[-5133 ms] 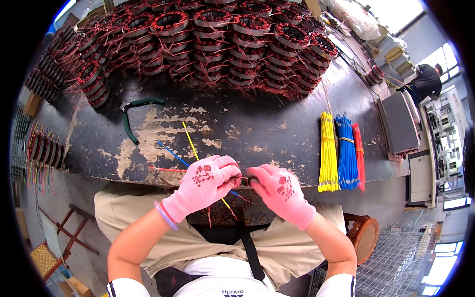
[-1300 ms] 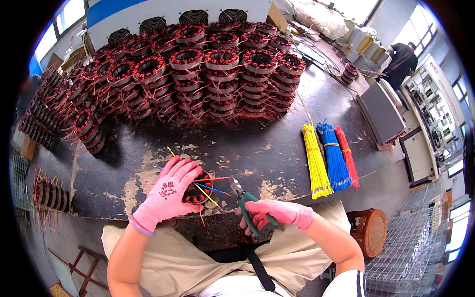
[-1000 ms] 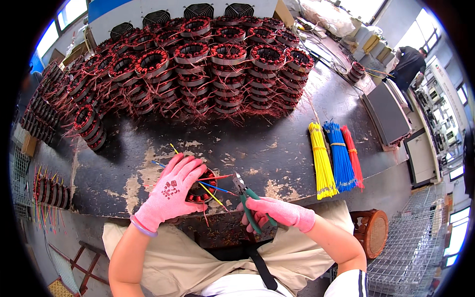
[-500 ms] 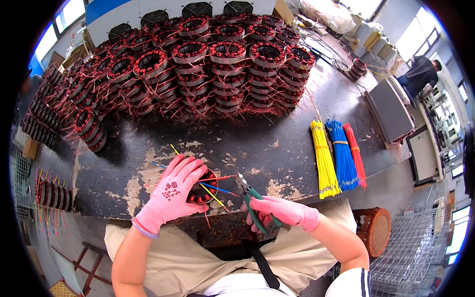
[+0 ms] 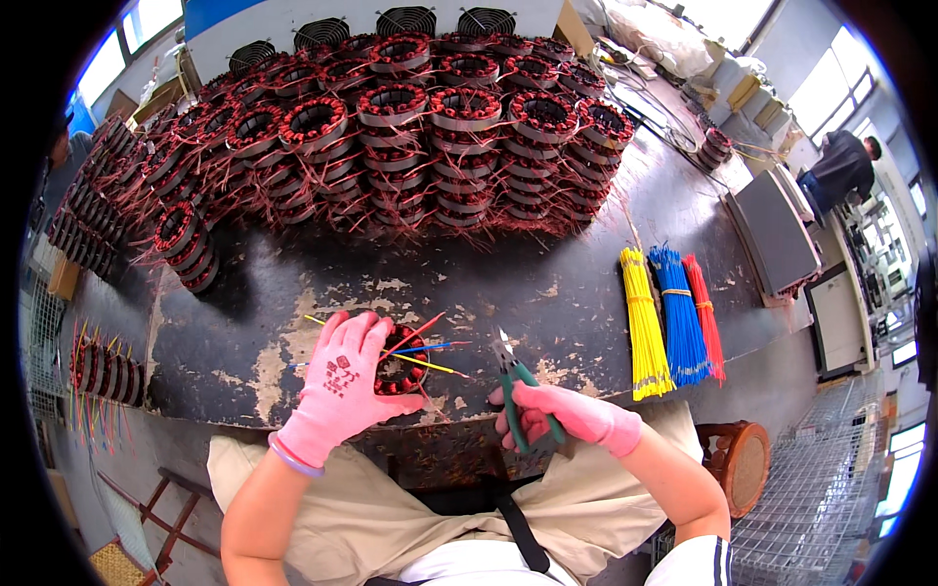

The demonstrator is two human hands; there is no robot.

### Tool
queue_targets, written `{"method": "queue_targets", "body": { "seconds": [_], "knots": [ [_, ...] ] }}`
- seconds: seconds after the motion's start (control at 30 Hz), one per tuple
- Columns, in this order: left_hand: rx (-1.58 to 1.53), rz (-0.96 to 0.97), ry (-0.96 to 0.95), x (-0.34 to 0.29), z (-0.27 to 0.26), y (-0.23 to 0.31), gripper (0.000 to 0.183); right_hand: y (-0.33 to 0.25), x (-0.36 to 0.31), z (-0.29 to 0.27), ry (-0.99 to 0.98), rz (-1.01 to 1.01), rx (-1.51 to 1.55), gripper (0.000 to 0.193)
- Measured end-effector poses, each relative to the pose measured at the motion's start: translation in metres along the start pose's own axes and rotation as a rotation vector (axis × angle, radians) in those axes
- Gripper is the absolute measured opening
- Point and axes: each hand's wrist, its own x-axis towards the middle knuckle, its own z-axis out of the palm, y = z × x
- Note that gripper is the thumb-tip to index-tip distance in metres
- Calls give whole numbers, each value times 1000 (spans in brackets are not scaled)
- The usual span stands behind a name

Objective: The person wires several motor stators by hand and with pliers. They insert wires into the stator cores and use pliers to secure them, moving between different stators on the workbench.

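Note:
A ring-shaped motor stator (image 5: 420,376) with red windings lies near the bench's front edge. My left hand (image 5: 344,383), in a pink glove, is wrapped over its left side and hides much of it. Out of the ring toward the right stick a red wire (image 5: 420,333), a blue wire (image 5: 430,347) and a yellow wire (image 5: 437,367); another yellow end shows beyond the left fingers. Also gloved in pink, my right hand (image 5: 572,415) grips green-handled pliers (image 5: 507,363). Their jaws point away from me, to the right of the wire ends, touching none.
Stacked stators (image 5: 469,146) with loose red leads fill the bench's far side. Bundles of yellow wires (image 5: 645,327), blue wires (image 5: 682,317) and red wires (image 5: 703,317) lie at the right. More stators (image 5: 106,376) with coloured leads stand at the far left. A person (image 5: 840,171) bends at the right rear.
The stator has turned counterclockwise under my left hand, its wires swinging away from me. My right hand has moved the pliers right, leaving a gap to the wires. The view has shifted slightly.

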Motion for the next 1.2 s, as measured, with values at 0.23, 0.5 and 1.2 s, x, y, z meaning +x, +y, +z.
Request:
{"method": "queue_targets", "body": {
  "seconds": [0.23, 0.5, 1.2],
  "knots": [
    [-48, 105, -109, 3, -6, -19, 99, -1, 6, 9, -101, 97, -56, 58],
    [-98, 115, -100, 4, -7, -21, 98, -18, 16, 17, -48, 54, -136, 56],
    [-46, -73, -84, 0, -6, -14, 103, -9, 26, 11, -103, 124, -13, 56]
  ]
}}
